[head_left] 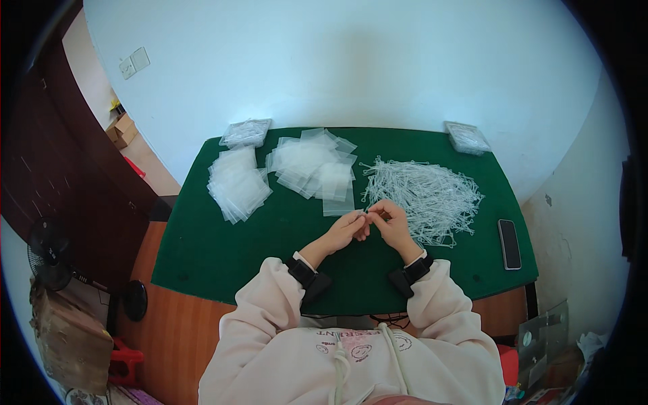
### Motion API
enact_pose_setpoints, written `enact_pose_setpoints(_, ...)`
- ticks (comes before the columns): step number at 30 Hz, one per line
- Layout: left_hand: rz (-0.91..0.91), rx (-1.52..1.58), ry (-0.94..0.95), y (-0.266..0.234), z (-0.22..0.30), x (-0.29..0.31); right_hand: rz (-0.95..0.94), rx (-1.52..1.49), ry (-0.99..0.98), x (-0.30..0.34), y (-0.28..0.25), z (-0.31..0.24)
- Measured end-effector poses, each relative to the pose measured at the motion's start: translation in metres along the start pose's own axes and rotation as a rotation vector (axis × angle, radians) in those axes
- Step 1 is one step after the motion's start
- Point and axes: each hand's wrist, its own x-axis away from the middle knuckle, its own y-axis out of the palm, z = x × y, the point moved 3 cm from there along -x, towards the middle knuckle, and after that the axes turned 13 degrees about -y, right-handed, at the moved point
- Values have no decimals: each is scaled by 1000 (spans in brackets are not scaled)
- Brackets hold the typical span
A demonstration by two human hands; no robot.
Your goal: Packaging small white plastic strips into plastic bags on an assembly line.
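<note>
My left hand [345, 231] and my right hand [393, 226] meet over the near middle of the green-covered table [216, 260]. The fingertips of both are pinched together at one spot. Whatever lies between them is too small to make out. Close beside my right hand spreads a large heap of thin, whitish, stick-like pieces with small loops at their ends [425, 196]. Just beyond my left hand lies a loose pile of clear flat plastic bags [304, 162]. A second, fanned-out stack of smaller clear bags [237, 185] is farther left.
Clear packs stand at the far left corner [246, 131] and the far right corner [467, 138]. A phone [509, 244] lies near the right edge. On the floor at left are a fan [50, 253] and a cardboard box [71, 337]. A white wall rises behind the table.
</note>
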Motion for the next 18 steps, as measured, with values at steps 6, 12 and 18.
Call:
enact_pose_setpoints(6, -28, -50, 55, -6, -1, -2, 16, 341, -48, -8, -11, -8)
enact_pose_setpoints(12, 99, -112, 125, -9, 1, -3, -138, 1148, 75, -3, -28, 2)
enact_pose_setpoints(18, 69, -286, 88, -6, 0, -2, -249, 1153, 96, 0, -31, 17)
